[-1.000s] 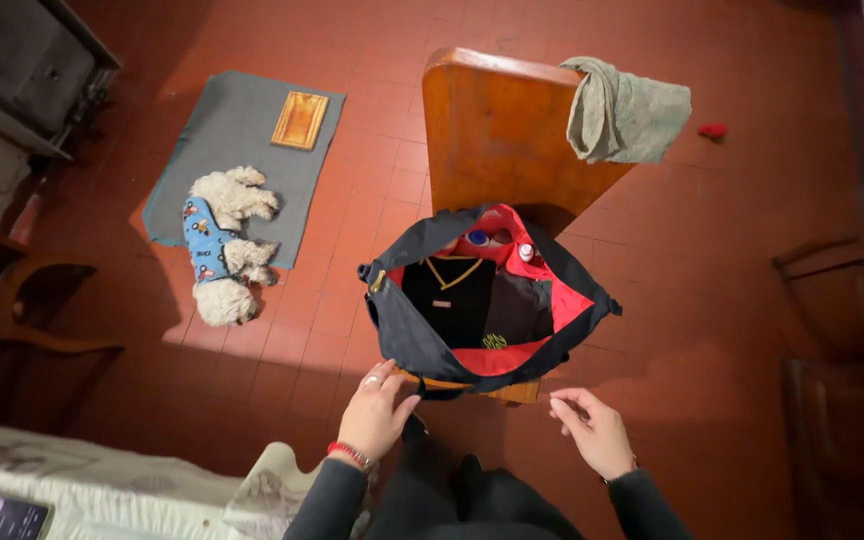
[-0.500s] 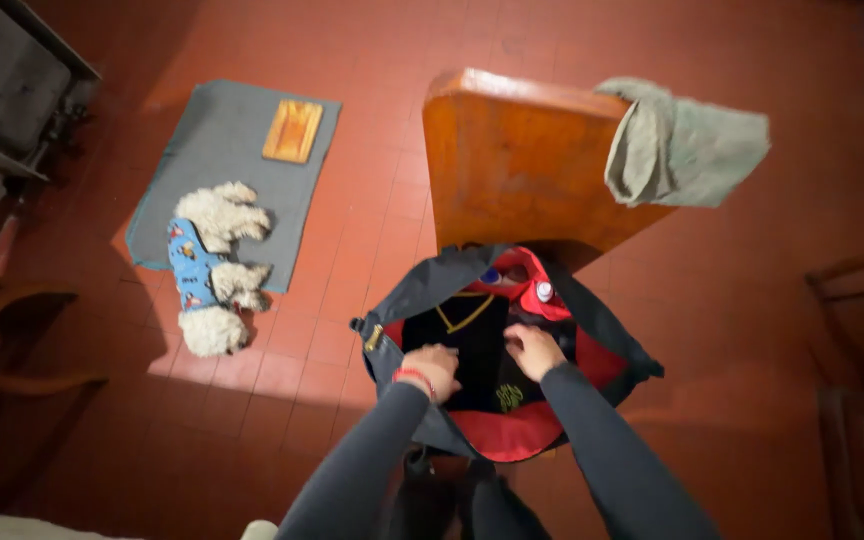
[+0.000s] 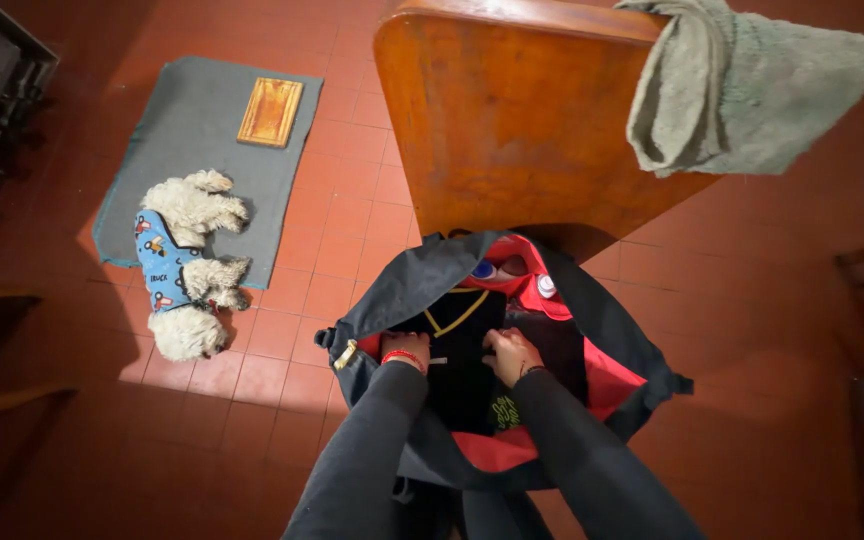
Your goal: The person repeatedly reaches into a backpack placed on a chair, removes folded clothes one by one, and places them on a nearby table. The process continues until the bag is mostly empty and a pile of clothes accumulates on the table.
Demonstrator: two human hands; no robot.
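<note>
A black bag with a red lining (image 3: 607,375) stands open on the tiled floor in front of me. Inside it lies a folded black garment with yellow trim (image 3: 462,345). My left hand (image 3: 407,347) rests on the garment's left part, fingers curled, a red band on the wrist. My right hand (image 3: 510,352) presses on the garment near its middle, fingers bent down onto the cloth. Small items, one blue (image 3: 483,270) and one white (image 3: 546,286), sit at the bag's far end.
A wooden chair (image 3: 512,130) stands just beyond the bag with a grey-green towel (image 3: 742,85) draped over its corner. A small white dog in a blue shirt (image 3: 184,265) lies on a grey mat (image 3: 187,130) at the left, near a wooden board (image 3: 270,112).
Both my hands went from the bag's near rim down into the bag and onto the black garment. The view has come closer to the bag.
</note>
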